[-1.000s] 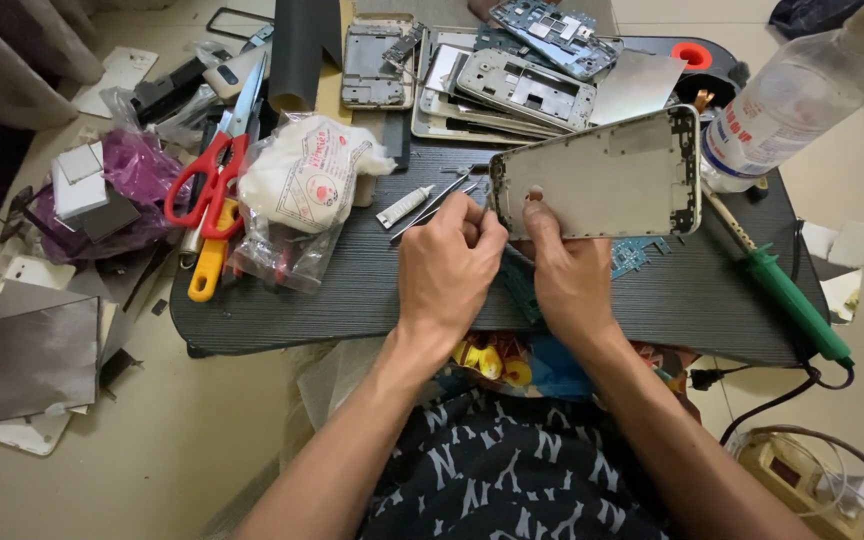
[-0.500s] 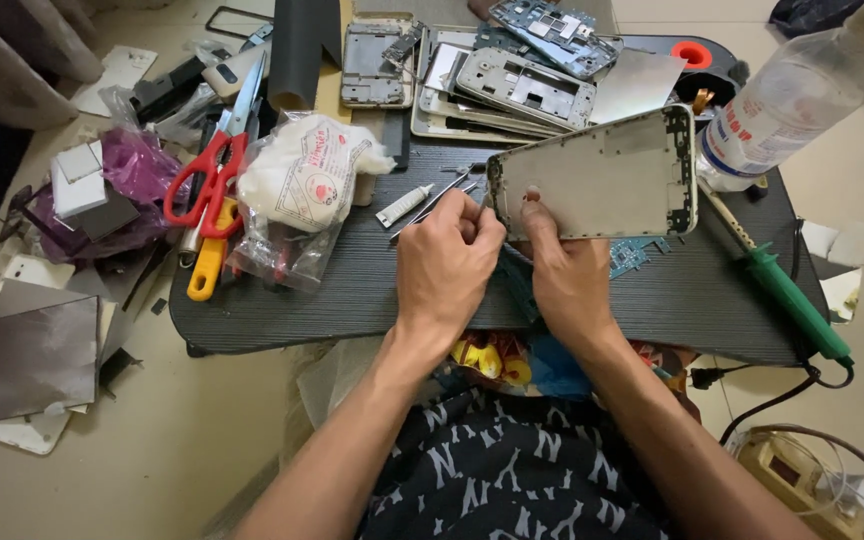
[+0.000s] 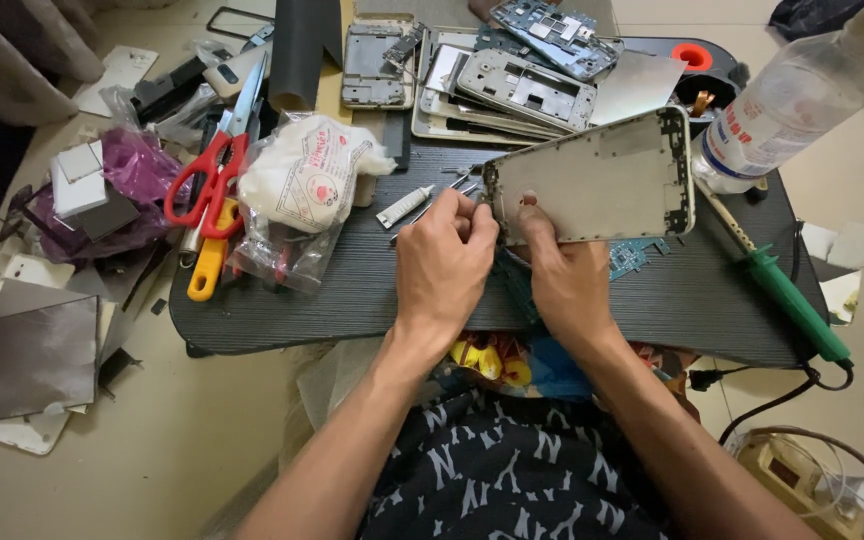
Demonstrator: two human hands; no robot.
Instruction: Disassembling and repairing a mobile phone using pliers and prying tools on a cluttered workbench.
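Hands (image 3: 447,265) unmoved, phone frame (image 3: 602,180) gripped, bag of cotton (image 3: 302,180)

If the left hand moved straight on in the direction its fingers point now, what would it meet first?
The left hand points up and slightly right, fingertips at the silver phone frame's left edge. It probably meets that frame first; the stacked phone frames lie beyond it. Depth is unclear.

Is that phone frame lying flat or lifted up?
Lifted: the right hand holds the frame tilted off the desk.

Beige tiled floor (image 3: 202,440) under a low dark ribbed table (image 3: 352,290), grey curtain (image 3: 12,50) at left.
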